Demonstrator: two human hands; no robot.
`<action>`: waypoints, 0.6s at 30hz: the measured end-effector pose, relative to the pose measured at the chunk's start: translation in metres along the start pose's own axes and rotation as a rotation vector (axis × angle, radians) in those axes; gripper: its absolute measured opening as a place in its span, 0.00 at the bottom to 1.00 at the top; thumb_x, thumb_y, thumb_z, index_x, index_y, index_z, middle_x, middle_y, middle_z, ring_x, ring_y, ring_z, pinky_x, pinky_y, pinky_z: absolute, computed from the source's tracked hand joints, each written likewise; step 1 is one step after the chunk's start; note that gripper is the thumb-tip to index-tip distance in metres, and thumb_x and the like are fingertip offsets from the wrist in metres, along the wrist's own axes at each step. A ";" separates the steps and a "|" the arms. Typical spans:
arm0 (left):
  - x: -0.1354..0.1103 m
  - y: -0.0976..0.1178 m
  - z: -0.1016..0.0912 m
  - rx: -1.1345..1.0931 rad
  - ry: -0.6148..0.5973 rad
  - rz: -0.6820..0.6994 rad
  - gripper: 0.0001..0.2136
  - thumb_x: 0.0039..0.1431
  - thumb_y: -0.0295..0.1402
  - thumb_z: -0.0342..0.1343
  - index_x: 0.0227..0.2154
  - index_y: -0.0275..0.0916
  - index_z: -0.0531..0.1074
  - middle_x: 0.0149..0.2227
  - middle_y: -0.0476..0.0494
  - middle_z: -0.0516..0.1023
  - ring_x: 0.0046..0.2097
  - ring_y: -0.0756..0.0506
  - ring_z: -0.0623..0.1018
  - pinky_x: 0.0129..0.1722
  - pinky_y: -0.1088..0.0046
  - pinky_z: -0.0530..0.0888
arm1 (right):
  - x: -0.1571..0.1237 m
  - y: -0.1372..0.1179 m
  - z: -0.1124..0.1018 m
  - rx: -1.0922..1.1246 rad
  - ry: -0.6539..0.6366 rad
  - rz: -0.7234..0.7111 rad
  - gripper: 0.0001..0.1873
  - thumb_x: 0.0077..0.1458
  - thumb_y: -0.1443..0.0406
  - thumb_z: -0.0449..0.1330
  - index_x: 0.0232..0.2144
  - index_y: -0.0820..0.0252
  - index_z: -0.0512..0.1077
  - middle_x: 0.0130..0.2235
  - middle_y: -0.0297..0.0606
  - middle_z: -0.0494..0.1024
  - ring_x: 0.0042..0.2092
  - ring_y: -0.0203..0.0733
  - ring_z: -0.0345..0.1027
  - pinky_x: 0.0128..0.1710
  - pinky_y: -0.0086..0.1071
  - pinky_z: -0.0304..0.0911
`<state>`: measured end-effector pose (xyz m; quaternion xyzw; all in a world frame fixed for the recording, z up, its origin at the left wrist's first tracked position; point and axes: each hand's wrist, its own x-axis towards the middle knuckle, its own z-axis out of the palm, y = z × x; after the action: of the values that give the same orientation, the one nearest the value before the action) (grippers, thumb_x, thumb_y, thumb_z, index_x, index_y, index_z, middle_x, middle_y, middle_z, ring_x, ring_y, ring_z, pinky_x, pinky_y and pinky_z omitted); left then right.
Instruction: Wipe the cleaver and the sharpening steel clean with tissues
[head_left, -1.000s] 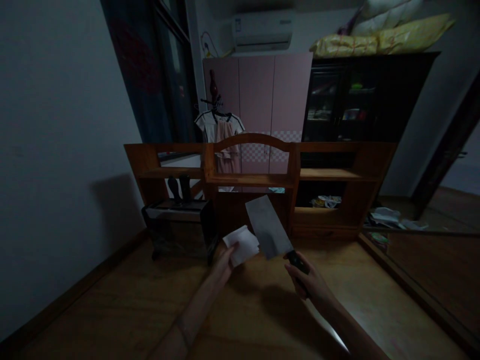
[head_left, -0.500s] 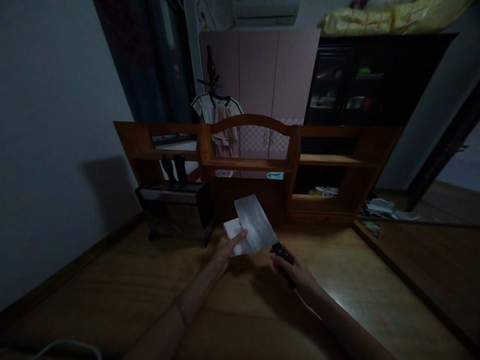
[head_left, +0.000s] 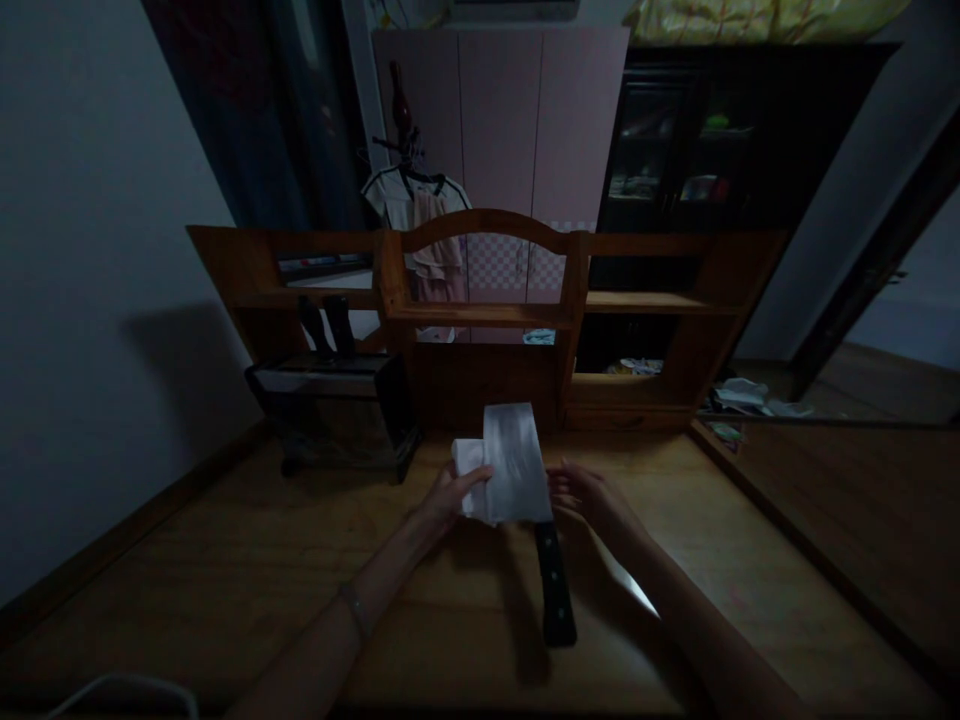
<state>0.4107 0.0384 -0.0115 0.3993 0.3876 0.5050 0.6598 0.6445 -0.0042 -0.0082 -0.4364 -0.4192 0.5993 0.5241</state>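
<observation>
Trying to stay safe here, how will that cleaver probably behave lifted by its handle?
The cleaver is probably stiff: its broad metal blade looks flat. That wide blade likely makes it front-heavy. With no hand on the black handle, it may swivel in the left hand.

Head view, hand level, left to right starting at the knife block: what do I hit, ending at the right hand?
Knife block → left hand → cleaver blade → right hand.

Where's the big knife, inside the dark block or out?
Out: the big knife overlaps the white paper in the left hand, apart from the dark block, where two black handles stick up.
</observation>
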 end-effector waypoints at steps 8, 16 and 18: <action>-0.008 -0.007 0.001 0.147 -0.142 0.013 0.17 0.43 0.36 0.68 0.36 0.33 0.78 0.36 0.38 0.81 0.33 0.43 0.80 0.31 0.74 0.74 | -0.001 -0.002 -0.014 -0.080 0.266 -0.104 0.20 0.45 0.52 0.69 0.29 0.64 0.74 0.22 0.34 0.71 0.19 0.30 0.60 0.18 0.26 0.56; -0.004 -0.010 -0.001 0.071 -0.063 0.056 0.17 0.43 0.35 0.68 0.36 0.32 0.77 0.32 0.41 0.80 0.29 0.46 0.78 0.27 0.74 0.74 | -0.001 0.001 -0.016 -0.076 0.324 -0.121 0.25 0.51 0.50 0.61 0.15 0.58 0.59 0.14 0.25 0.53 0.17 0.30 0.45 0.18 0.28 0.48; -0.004 -0.009 -0.001 0.050 -0.027 0.042 0.17 0.42 0.35 0.68 0.36 0.32 0.77 0.31 0.42 0.80 0.27 0.47 0.77 0.25 0.75 0.73 | -0.002 0.000 -0.014 -0.095 0.314 -0.126 0.23 0.50 0.52 0.62 0.16 0.57 0.57 0.15 0.25 0.53 0.18 0.31 0.46 0.21 0.29 0.53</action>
<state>0.4120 0.0330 -0.0203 0.4304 0.3825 0.5035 0.6442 0.6584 -0.0057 -0.0119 -0.5218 -0.3866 0.4693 0.5984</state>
